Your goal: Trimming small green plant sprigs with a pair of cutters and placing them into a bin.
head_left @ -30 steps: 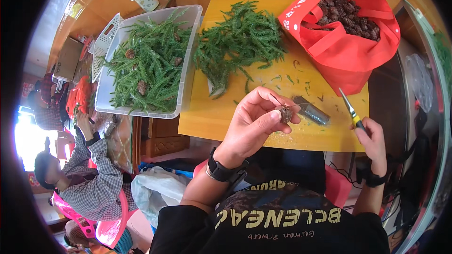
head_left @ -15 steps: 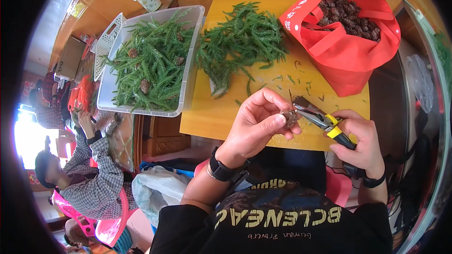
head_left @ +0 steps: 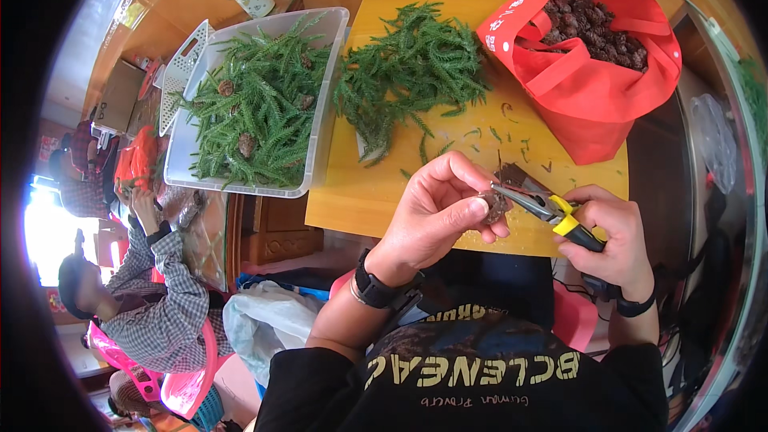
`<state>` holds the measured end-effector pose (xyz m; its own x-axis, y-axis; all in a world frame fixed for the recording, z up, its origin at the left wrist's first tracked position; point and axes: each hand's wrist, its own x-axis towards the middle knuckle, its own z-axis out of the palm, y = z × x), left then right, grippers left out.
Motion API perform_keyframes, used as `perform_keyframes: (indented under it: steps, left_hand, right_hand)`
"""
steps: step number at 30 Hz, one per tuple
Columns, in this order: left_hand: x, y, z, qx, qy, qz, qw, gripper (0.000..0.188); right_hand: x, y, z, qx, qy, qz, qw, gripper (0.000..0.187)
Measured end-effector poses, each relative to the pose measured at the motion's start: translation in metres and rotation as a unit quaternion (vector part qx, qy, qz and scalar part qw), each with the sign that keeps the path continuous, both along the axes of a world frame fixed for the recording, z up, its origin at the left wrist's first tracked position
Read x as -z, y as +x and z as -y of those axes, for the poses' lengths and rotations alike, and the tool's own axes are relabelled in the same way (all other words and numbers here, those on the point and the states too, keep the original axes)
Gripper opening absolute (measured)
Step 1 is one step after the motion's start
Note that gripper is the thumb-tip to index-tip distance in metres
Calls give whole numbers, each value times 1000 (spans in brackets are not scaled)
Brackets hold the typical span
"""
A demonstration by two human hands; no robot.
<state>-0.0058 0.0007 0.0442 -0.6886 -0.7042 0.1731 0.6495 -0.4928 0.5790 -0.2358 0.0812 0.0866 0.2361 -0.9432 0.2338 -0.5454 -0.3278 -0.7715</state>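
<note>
Between the thumb and fingers of my left hand (head_left: 444, 204) is a small brown pine cone (head_left: 494, 208), with a thin dark wire or stem sticking up from it. My right hand (head_left: 612, 240) grips a pair of pliers (head_left: 552, 210) by its yellow and black handles. The metal jaws reach left to the top of the cone, at the base of the wire; whether they pinch it is too small to tell. Beyond my hands, a heap of green artificial pine sprigs (head_left: 416, 64) lies on the yellow tabletop (head_left: 352, 208).
A clear plastic bin (head_left: 320, 144) at left holds more sprigs with several cones. The red bag (head_left: 580, 104) at back right is full of pine cones. Green scraps (head_left: 512, 140) litter the tabletop. A person in a checked shirt (head_left: 168, 312) works at another table on the left.
The plier jaws have shifted slightly left onto the top of the cone. My left fingers have turned the cone a little. The sprigs, bin and bag stay where they were.
</note>
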Motion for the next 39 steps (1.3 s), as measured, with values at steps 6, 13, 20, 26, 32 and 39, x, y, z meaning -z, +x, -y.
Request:
perform_keyframes:
  steps: [6,13,20,26,32,39]
  left_hand:
    - [1,1,2,-22,-23,13,999,15]
    - [-4,0,4,-362,-513,306,716,30]
    - [-18,7,5,-27,-26,143,989,18]
    - [-16,-3,-7,-245,-207,282,904,23]
    - [-18,-8,-8,-372,-419,326,761,24]
    - [-13,0,-1,-123,-101,192,968,17]
  right_hand:
    - [-1,2,-1,14,-11,-8,1000,28]
    - [1,12,-1,71,-39,-49,996,28]
    - [-1,15,-1,76,-39,-29,996,26]
    - [5,14,-2,80,-35,-32,996,26]
    - [9,13,-5,100,-2,12,995,24]
    - [11,12,-7,88,-14,5,996,24]
